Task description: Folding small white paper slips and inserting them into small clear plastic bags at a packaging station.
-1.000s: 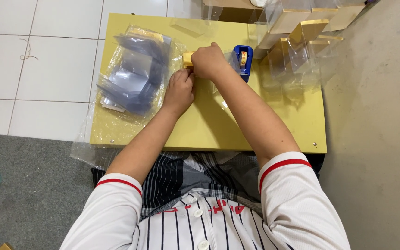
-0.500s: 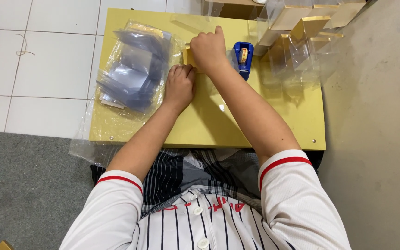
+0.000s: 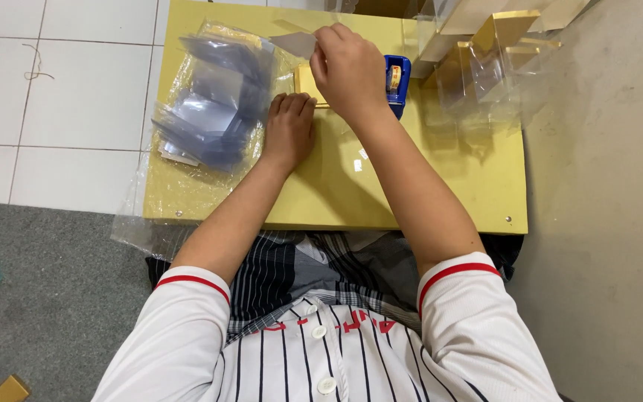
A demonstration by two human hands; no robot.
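While the stack of clear plastic sleeves is lying untouched at the left of the yellow table, the left hand is resting knuckles-up, fingers curled, pressing the near edge of the small gold box just beyond it; nothing is pinched in it. Compared with half a second ago, the right hand is lifting off the box and pulling a clear flap up and leftward, pinched between thumb and fingertips. Likely the wrap is being folded over. Right of it, the blue tape dispenser is standing idle, with finished clear-cased boxes stacked at the far right corner
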